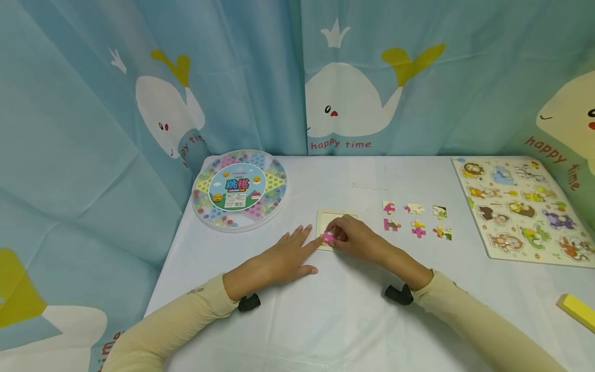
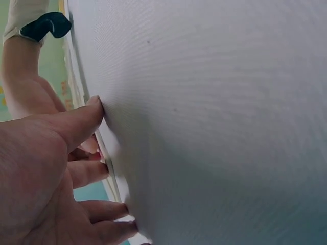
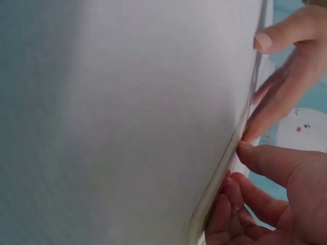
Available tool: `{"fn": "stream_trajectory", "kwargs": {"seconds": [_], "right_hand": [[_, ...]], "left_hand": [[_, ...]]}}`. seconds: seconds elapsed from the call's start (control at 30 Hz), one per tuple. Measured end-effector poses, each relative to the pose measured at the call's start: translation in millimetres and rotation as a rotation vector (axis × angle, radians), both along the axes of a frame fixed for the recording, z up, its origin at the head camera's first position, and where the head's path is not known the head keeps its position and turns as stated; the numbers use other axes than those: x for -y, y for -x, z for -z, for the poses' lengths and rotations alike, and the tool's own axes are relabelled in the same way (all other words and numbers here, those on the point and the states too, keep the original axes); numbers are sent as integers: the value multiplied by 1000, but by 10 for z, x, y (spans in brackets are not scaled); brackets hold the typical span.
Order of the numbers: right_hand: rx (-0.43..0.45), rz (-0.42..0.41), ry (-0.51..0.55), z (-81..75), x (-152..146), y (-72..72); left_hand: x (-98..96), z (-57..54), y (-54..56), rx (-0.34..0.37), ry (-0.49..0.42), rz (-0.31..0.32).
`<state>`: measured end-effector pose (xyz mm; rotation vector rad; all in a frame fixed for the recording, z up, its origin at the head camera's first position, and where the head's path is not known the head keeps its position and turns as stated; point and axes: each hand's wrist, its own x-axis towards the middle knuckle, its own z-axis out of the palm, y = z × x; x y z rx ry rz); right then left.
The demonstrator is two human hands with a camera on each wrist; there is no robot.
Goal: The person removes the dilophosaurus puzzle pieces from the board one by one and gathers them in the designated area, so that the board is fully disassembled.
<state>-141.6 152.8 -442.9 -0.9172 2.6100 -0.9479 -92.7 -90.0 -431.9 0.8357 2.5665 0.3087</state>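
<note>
A small cream puzzle tray [image 1: 328,217] lies on the white table, with a pink jigsaw piece [image 1: 328,238] in its lower left part. My right hand [image 1: 354,238] is over the tray and pinches that piece between thumb and fingers. From the left, my left hand [image 1: 287,257] rests on the table with fingers spread. Its index fingertip touches the tray's left edge beside the pink piece. In the left wrist view the left hand [image 2: 41,173] has its fingers extended. The right wrist view shows the right hand [image 3: 286,199] with bent fingers at the tray's edge; the piece is mostly hidden.
Several loose jigsaw pieces [image 1: 418,229] lie in two rows right of the tray. A round Chinese checkers set [image 1: 279,199] is at the back left. On the right are an animal peg puzzle board [image 1: 504,217] and a yellow block [image 1: 578,311]. Whale-print curtains [image 1: 260,93] surround the table.
</note>
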Motion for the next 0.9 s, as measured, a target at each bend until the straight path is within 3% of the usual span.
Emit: {"fn": "stream_trajectory", "kwargs": {"seconds": [0.9], "right_hand": [[-26,-25,4,-16,56,-34]], "left_hand": [[109,26,-9,-8,-33,4]]}}
